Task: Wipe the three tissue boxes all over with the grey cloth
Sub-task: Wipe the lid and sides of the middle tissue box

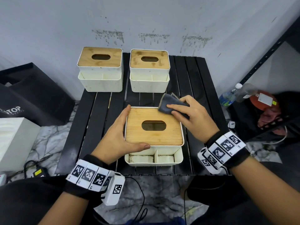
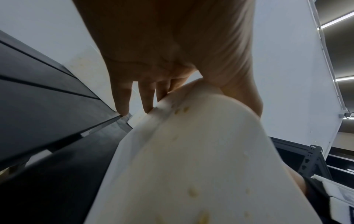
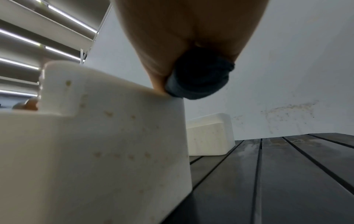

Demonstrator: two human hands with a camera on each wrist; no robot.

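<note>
Two hands are seen at the nearest tissue box [image 1: 153, 133]. The grey cloth [image 1: 171, 104] is gripped by the right hand [image 1: 193, 114] and pressed onto that box's far right lid corner. The left hand [image 1: 119, 138] is spread flat against its left side, thumb along the front edge. Beyond this box, two further tissue boxes [image 1: 100, 70] [image 1: 149, 70] are set side by side on the black slatted table [image 1: 196, 82].

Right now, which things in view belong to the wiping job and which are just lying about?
Job: grey cloth in right hand; near tissue box steadied by left hand; two far tissue boxes.
Lying about: water bottle, black bag, white box, cables.
</note>
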